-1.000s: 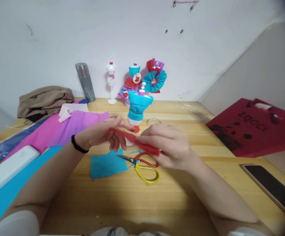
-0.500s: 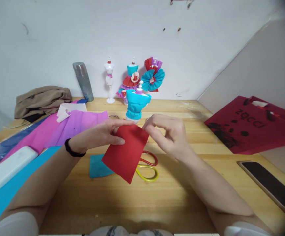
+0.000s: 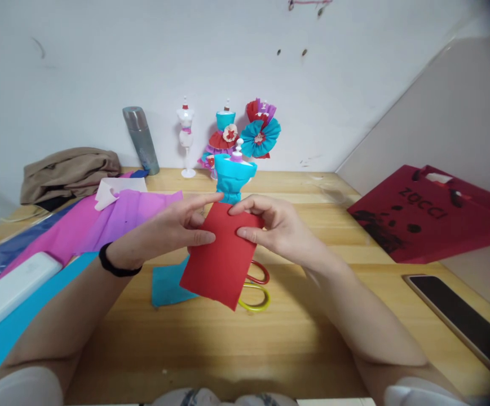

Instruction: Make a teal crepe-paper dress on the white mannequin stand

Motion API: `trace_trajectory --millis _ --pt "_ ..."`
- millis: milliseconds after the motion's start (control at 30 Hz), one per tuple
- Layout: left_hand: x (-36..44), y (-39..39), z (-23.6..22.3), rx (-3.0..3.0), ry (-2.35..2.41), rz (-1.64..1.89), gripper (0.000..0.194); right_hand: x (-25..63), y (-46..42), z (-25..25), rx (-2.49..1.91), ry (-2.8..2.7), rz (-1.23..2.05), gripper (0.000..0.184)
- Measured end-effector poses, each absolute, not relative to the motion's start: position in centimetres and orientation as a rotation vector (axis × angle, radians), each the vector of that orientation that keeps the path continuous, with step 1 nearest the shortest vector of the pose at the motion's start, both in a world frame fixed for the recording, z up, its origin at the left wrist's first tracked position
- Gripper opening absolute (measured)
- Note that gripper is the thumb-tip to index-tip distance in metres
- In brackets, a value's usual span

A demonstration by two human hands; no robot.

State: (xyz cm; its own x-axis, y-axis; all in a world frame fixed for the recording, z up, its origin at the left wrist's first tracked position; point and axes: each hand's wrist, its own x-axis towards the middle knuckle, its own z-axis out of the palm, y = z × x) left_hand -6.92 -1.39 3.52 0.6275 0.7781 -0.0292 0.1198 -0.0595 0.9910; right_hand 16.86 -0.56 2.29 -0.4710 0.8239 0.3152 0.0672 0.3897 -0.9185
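A rectangular piece of red crepe paper point(image 3: 217, 270) hangs tilted between my hands above the table. My left hand point(image 3: 181, 225) pinches its left edge, thumb in front and index finger stretched along the top. On the upper right, my right hand point(image 3: 270, 225) grips the paper with the thumb on its face. Behind the paper stands a small mannequin point(image 3: 235, 176) wrapped in blue paper. Below lie scissors point(image 3: 258, 299) with one red and one yellow handle loop; their blades are hidden. A blue paper piece point(image 3: 169, 285) lies partly under the red one.
Along the wall stand a bare white mannequin point(image 3: 186, 135), two decorated ones point(image 3: 225, 121) point(image 3: 261, 135) and a flask point(image 3: 142, 141). Purple paper point(image 3: 135, 217), a white box-like object point(image 3: 16, 293) and brown cloth point(image 3: 71, 172) lie left. A red bag point(image 3: 431, 220) and phone point(image 3: 460, 321) are right.
My right hand has moved from the paper's upper right corner to a fuller grip, thumb on the front. The red paper has turned slightly more upright.
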Motion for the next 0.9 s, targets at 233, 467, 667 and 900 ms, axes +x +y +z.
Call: trace_trajectory --millis 233,467,667,900 --pt "-6.7 -1.6 3.7 1.547 0.752 0.585 0.057 16.9 -0.8 2.4 -0.678 -1.925 1.076 0.031" --pt "-6.7 -1.4 3.7 1.525 0.701 0.586 0.031 17.2 -1.6 2.9 -0.846 -1.962 0.445 0.016" --pt "-6.6 -1.5 3.9 1.523 0.750 0.558 0.022 16.7 -2.4 3.3 -0.965 -2.034 0.705 0.014" --pt "-5.7 -1.4 3.0 1.584 0.668 0.603 0.017 15.0 -1.8 1.6 -0.911 -1.883 1.197 0.024"
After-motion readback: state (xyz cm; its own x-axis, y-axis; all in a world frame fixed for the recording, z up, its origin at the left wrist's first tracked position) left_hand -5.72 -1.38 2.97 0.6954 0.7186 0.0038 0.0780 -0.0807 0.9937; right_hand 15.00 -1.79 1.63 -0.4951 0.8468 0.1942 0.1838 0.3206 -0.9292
